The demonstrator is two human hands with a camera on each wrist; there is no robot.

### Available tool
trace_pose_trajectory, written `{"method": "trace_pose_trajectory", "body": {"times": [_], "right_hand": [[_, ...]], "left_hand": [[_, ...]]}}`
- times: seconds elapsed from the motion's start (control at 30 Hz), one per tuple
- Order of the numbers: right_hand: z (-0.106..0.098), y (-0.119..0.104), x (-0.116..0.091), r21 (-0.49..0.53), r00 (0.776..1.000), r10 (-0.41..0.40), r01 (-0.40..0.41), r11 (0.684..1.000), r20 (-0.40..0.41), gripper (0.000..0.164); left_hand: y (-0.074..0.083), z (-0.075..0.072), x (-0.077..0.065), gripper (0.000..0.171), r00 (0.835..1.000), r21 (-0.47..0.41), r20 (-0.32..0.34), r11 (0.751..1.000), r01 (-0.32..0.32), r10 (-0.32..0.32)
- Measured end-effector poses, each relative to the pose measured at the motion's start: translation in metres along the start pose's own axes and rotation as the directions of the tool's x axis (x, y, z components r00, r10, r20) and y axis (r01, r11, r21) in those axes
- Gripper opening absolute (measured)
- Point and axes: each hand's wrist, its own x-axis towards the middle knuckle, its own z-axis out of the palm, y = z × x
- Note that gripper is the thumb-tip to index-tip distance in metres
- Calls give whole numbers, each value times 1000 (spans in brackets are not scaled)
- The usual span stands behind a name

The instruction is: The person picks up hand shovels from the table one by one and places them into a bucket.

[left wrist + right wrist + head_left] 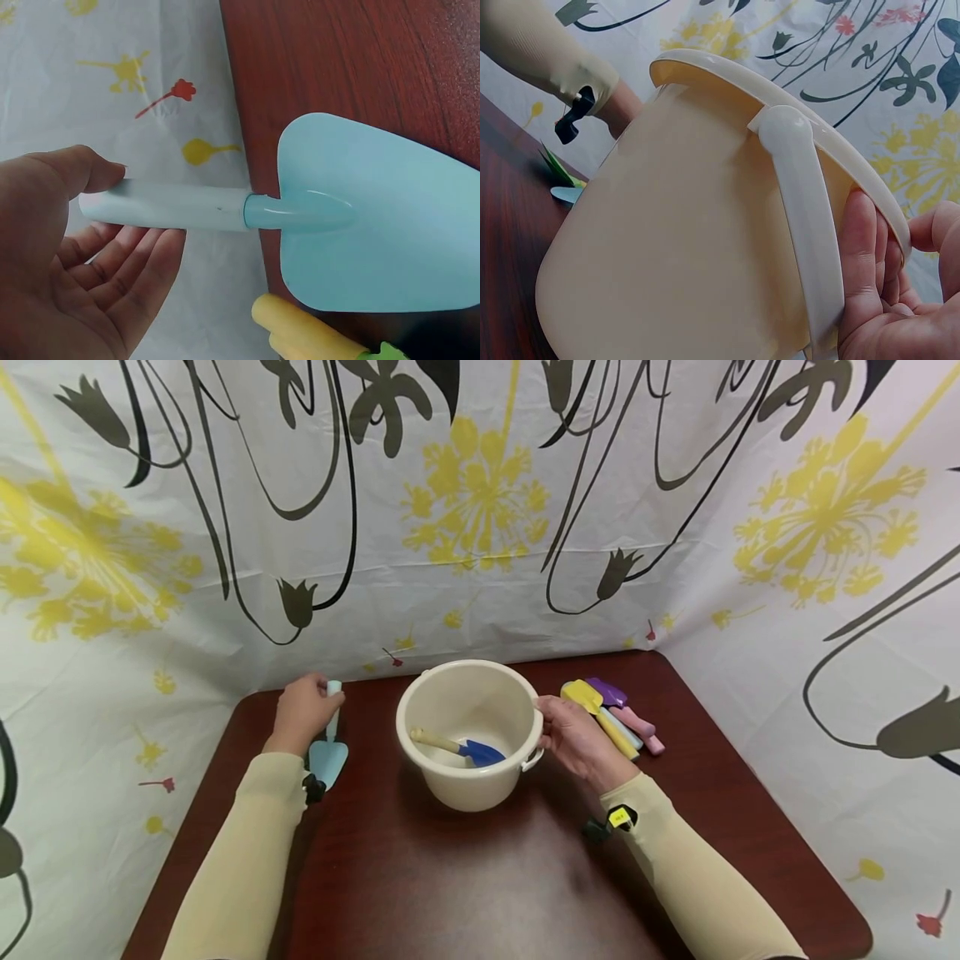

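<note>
My left hand (300,714) pinches the pale handle of a light blue toy trowel (328,766) on the table's left side. In the left wrist view the thumb lies on top of that handle and the fingers sit below it. A cream bucket (467,789) stands mid-table, and my right hand (581,739) grips its rim on the right, thumb outside the edge in the right wrist view. The bucket's white carrying handle (799,202) hangs down beside those fingers. Inside lies a small trowel with a blue blade (482,753) and a yellowish handle.
Right of the bucket, several toy tools lie in a pile: a yellow trowel (581,695), a purple blade (609,692), pink handles (637,724). A yellow handle (307,334) with a green part shows near the light blue trowel. Patterned cloth (480,610) borders the dark red table (465,893).
</note>
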Motion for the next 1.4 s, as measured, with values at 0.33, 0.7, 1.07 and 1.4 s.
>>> {"method": "trace_pose_trajectory", "body": {"times": [0.33, 0.7, 1.07, 1.4], "right_hand": [[1, 1, 0, 5, 1000, -1, 1, 1000, 5, 27], [1, 1, 1, 17, 1000, 7, -7, 1000, 0, 27], [2, 0, 1, 12, 1000, 2, -1, 1000, -2, 28], [0, 2, 3, 17, 1000, -4, 4, 1000, 0, 29]], "left_hand": [[3, -7, -14, 32, 999, -61, -28, 997, -46, 45], [6, -15, -26, 34, 996, -99, -57, 992, -79, 74], [5, -17, -35, 34, 989, -142, -118, 985, -101, 84], [2, -15, -41, 37, 982, -180, -162, 976, -126, 96]]}}
